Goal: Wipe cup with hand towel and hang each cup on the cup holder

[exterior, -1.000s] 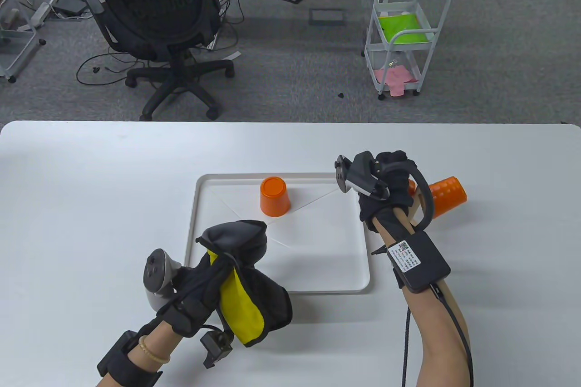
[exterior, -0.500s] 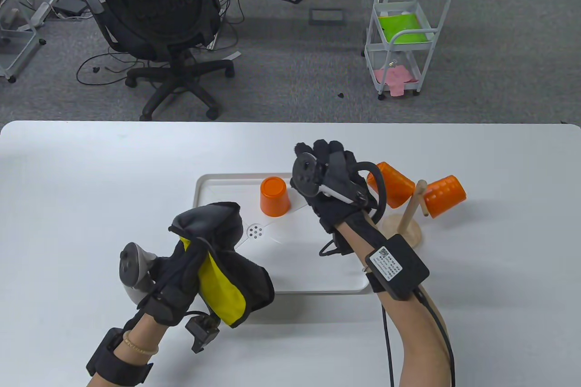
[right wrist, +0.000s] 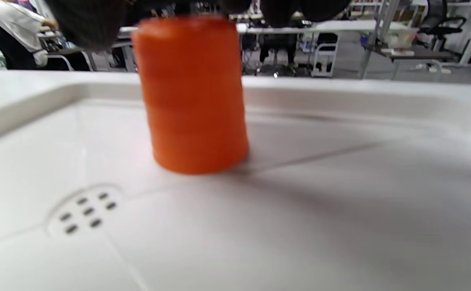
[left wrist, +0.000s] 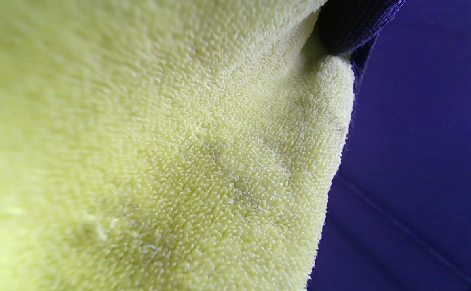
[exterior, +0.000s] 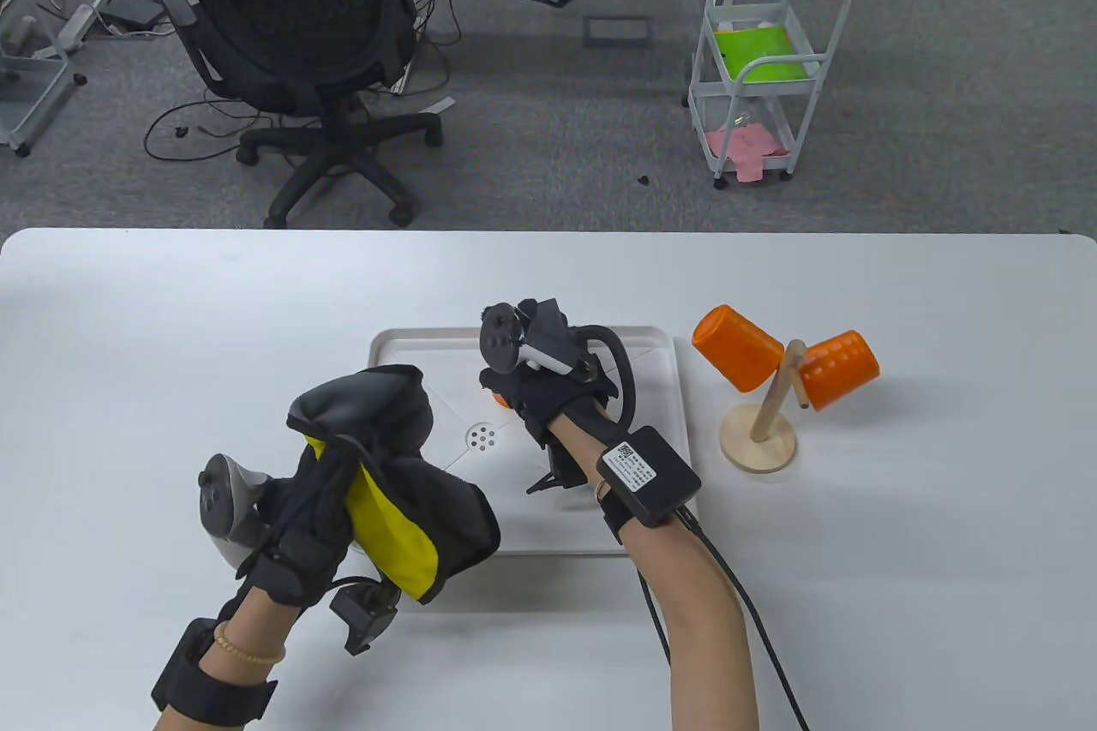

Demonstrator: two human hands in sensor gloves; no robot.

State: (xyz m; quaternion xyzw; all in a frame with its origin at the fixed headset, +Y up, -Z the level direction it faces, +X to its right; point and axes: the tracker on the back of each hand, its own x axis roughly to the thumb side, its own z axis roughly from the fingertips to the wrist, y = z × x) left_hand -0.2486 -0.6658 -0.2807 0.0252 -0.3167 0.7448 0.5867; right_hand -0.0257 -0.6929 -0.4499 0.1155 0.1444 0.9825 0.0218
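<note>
An orange cup [right wrist: 193,93] stands upside down on the white tray [exterior: 677,422]. In the table view only a sliver of this cup [exterior: 497,399] shows under my right hand [exterior: 523,375]. That hand comes down over the cup, and its fingertips [right wrist: 85,20] curl round the top. My left hand [exterior: 317,500] grips a bunched yellow and grey hand towel [exterior: 386,525] over the tray's near left corner. The towel [left wrist: 158,161] fills the left wrist view. The wooden cup holder [exterior: 758,440] stands right of the tray, with two orange cups [exterior: 737,345] [exterior: 844,367] hanging on its pegs.
A drain grille [exterior: 482,438] sits in the tray's middle. Beyond the white table [exterior: 171,320] are an office chair [exterior: 300,37] and a small trolley [exterior: 763,80] on the floor.
My right hand has left the cup holder, where a second cup now hangs, and moved left onto the cup on the tray. The left hand with the towel drifted left and nearer.
</note>
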